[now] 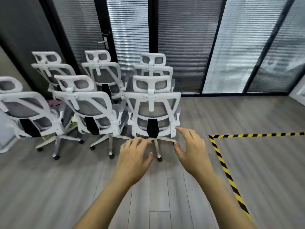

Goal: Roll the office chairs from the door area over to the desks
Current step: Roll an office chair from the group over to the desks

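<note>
1. The nearest office chair (pixel 152 106) stands at the centre of the frame, its white-framed grey mesh back turned toward the camera and its star base on the wood floor (pixel 49 187).
2. Five more chairs of the same kind crowd around it: one just to its left (pixel 85 103), one at the left edge (pixel 21 109), and three in a back row at upper left (pixel 49 70), upper centre (pixel 102 71) and directly behind the nearest one (pixel 153 65).
3. The left hand (pixel 133 159) reaches forward at lower centre, palm down, fingers (pixel 140 142) loosely spread, holding nothing; it looks short of the chair.
4. The right hand (pixel 193 151) reaches beside it, fingers (pixel 184 131) spread and curved, thumb apart, empty; its fingertips are near the lower right corner of the chair's back, contact unclear.
5. Behind the chairs, across the top of the frame, runs a glass wall with black frames and closed blinds (pixel 181 47), including a door handle (pixel 104 42) at upper centre.
6. Yellow-and-black hazard tape (pixel 221 161) marks a corner on the floor at right.
</note>
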Available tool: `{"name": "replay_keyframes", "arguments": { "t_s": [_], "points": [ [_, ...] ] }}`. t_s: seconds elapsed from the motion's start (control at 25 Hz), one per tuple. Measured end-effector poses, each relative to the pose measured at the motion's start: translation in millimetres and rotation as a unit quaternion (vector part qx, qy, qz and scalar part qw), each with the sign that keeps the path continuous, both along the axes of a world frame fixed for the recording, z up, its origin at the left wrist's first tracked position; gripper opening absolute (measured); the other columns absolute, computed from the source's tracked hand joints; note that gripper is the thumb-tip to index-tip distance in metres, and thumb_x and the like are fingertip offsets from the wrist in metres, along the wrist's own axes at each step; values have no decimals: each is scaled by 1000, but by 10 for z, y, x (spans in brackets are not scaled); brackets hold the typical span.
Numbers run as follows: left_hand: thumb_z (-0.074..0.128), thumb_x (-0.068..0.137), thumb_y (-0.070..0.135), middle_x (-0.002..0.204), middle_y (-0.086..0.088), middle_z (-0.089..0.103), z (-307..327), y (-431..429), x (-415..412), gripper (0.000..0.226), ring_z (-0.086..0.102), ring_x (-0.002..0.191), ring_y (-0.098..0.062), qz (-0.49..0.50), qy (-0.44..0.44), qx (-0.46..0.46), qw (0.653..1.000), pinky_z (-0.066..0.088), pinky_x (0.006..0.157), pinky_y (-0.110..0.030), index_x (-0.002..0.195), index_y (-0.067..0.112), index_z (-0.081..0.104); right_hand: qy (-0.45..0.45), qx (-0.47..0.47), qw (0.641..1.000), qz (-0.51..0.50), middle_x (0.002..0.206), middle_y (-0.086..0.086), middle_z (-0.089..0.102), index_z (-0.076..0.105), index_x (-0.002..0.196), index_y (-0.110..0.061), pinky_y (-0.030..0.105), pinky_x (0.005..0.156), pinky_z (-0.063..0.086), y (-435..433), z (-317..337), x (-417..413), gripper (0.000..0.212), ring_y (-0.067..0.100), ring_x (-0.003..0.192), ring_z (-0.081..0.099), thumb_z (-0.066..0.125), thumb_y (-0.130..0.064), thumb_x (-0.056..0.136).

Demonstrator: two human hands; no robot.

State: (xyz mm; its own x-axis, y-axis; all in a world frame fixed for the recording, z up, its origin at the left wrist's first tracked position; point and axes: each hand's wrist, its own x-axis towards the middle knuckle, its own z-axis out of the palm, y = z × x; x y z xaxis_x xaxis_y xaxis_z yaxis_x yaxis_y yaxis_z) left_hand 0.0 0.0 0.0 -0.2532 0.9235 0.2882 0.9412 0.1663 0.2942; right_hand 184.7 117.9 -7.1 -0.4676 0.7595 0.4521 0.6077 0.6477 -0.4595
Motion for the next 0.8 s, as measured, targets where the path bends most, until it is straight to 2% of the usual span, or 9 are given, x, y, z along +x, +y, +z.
{"name": "replay_keyframes", "arguments": {
  "t_s": [0.2,0.32,0.48,0.64,0.72,0.8],
  "points": [
    [54,92,38,118,14,52,-163,786,-720,28,48,108,-15,12,-18,17,1000,38,94,-33,119,34,54,-1,-36,999,-8,127,-11,56,50,137,-31,27,90,37,789,-58,-658,47,14,108,54,62,-27,91],
    [53,93,38,118,13,53,-332,1536,-1140,29,48,106,-15,10,-12,22,1000,38,94,-32,121,33,54,6,-53,999,-10,129,-12,54,50,137,-32,29,93,36,1566,-204,-1012,47,15,111,52,60,-26,91],
    [51,94,36,118,9,55,-532,2713,-1706,30,52,105,-20,23,-6,-16,1000,40,92,-36,123,29,55,2,-88,996,-7,131,-11,53,50,139,-30,26,96,31,2739,-426,-1507,47,12,115,50,58,-28,93],
    [49,95,37,119,8,55,-681,3669,-2172,30,54,103,-21,52,-22,-31,998,40,91,-37,124,29,53,-37,-105,994,5,132,-7,54,51,139,-26,34,100,38,3775,-625,-1972,46,18,115,53,57,-29,94],
    [47,96,39,126,6,54,-769,4010,-2365,36,53,110,-23,50,-25,-37,998,41,95,-39,130,29,50,-57,-111,992,4,129,-5,56,52,137,-25,37,100,40,4205,-730,-2177,44,21,115,55,56,-30,93],
    [43,97,42,141,2,48,-898,4320,-2589,47,47,126,-25,54,-32,-62,996,40,103,-44,143,31,40,-80,-119,990,1,130,-3,56,51,136,-23,39,99,41,4574,-859,-2358,43,22,115,57,55,-31,93]
  ]
}}
